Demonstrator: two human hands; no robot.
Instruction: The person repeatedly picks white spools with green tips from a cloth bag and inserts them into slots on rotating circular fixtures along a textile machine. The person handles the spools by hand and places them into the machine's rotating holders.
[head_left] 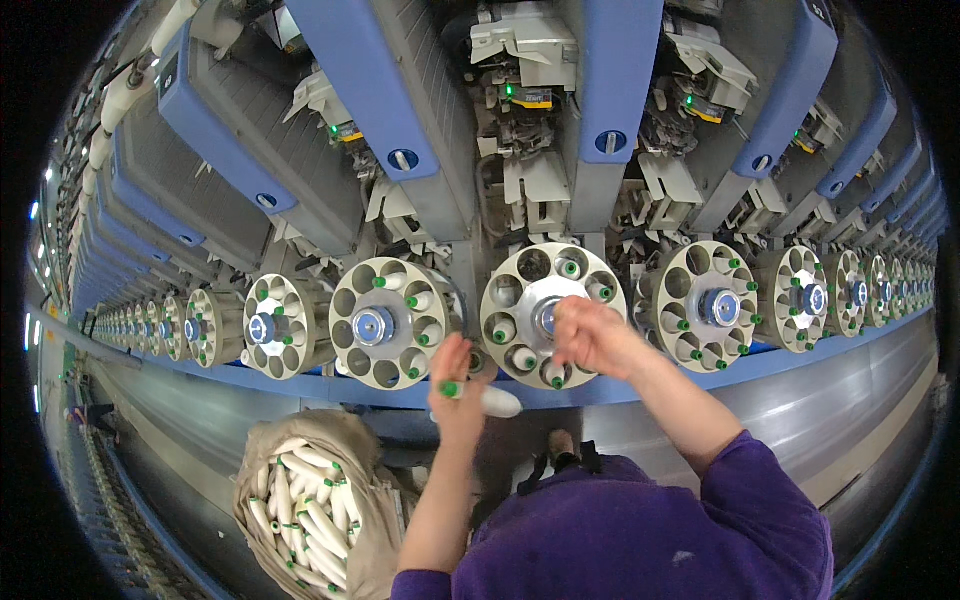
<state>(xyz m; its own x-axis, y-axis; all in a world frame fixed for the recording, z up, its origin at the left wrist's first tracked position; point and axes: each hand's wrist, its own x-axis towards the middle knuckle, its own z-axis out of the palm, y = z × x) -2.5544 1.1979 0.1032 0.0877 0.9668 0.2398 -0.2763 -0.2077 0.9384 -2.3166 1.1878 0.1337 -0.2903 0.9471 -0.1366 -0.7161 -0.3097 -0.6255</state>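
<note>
My left hand, slightly blurred, is closed around a yarn bobbin with white yarn and a green tip. The bobbin lies sideways just below the rims of two round magazines. My right hand is in front of the middle round magazine, partly covering its blue and silver hub. Its fingers are pinched together above a bobbin in a lower pocket; anything thin between them is too small to make out. Several pockets of this magazine hold green-tipped bobbins, while an upper one looks dark.
A cloth sack full of white bobbins stands at lower left. To the left is a partly filled round magazine; another magazine is on the right. Blue and grey winding units rise behind. A blue rail runs beneath the magazines.
</note>
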